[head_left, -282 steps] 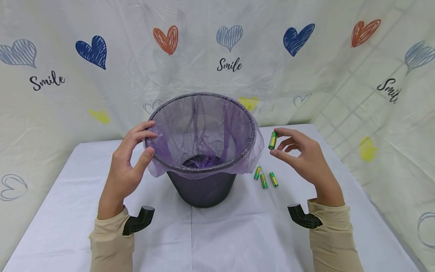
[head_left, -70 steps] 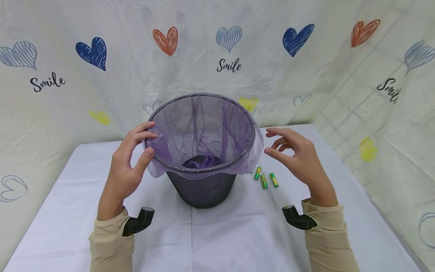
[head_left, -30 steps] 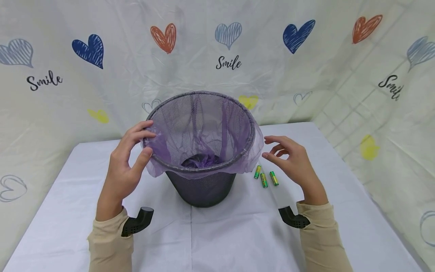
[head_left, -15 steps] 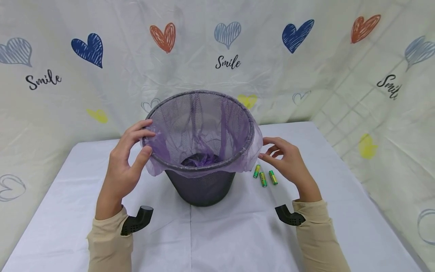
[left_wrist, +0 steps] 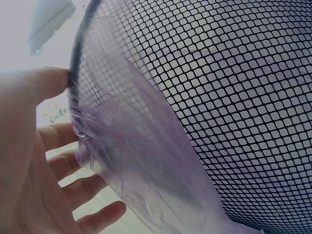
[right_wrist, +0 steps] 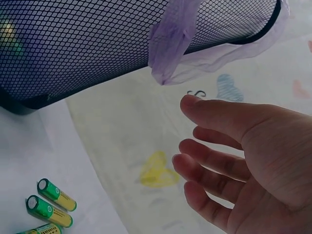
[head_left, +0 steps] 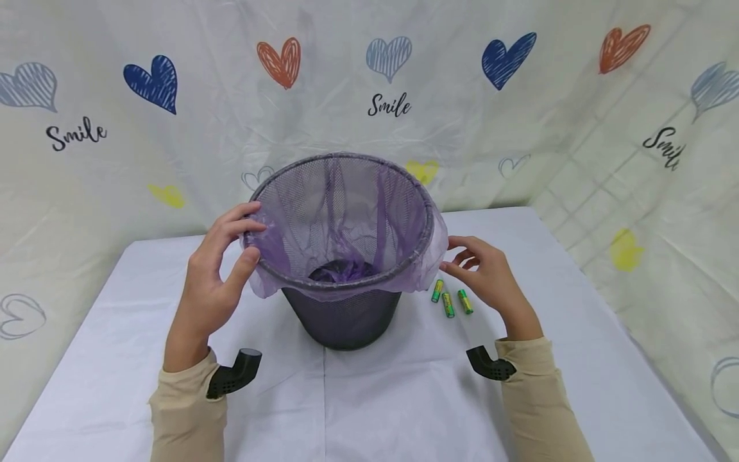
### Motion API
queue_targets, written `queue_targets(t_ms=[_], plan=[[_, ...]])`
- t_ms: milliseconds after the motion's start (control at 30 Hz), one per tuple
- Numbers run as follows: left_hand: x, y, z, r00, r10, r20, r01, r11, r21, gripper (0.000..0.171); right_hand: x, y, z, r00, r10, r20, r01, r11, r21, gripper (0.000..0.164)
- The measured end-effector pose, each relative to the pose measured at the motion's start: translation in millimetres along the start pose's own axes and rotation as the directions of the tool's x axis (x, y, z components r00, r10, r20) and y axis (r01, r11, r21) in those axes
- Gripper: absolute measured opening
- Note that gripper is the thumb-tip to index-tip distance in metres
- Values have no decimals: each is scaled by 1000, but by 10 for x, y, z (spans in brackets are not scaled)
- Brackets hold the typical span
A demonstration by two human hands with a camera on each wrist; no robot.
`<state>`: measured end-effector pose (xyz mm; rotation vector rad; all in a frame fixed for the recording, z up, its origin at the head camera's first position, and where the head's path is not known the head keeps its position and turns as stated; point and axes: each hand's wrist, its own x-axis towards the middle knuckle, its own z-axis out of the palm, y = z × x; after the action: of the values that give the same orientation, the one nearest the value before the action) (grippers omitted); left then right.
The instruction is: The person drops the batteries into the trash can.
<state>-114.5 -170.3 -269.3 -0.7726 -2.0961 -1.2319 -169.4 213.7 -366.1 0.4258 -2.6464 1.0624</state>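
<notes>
A black mesh wastebasket (head_left: pixel 340 321) stands tilted toward me in the head view, lined with a thin purple plastic bag (head_left: pixel 277 240) folded over its rim. My left hand (head_left: pixel 210 276) holds the rim at its left side; the left wrist view has the thumb (left_wrist: pixel 53 83) at the rim and fingers against the bag. To the right of the basket, my right hand (head_left: pixel 487 276) hangs in the air, holding nothing, its fingertips close to the overhanging bag. Three green-and-yellow batteries (head_left: pixel 448 305) lie on the table below it.
White cloth covers the table (head_left: pixel 381 404). Behind it hangs a pale curtain (head_left: pixel 323 122) printed with hearts and "Smile". A blurred green-and-yellow patch (right_wrist: pixel 12 39) shows through the mesh in the right wrist view. Black camera mounts (head_left: pixel 491 364) sit at both wrists.
At 9.4 s ago the right hand pinched a battery; by 2.3 s ago its fingers held nothing. Since then it has moved left and slightly down toward the basket. The left hand stays at the rim.
</notes>
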Motion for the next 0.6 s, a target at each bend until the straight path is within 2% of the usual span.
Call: queue_targets(t_ms=[600], plan=[[2, 7, 4, 1000, -8, 3, 8, 1000, 15, 31, 25, 128, 68, 1000, 5, 29, -4, 1000, -24, 45]])
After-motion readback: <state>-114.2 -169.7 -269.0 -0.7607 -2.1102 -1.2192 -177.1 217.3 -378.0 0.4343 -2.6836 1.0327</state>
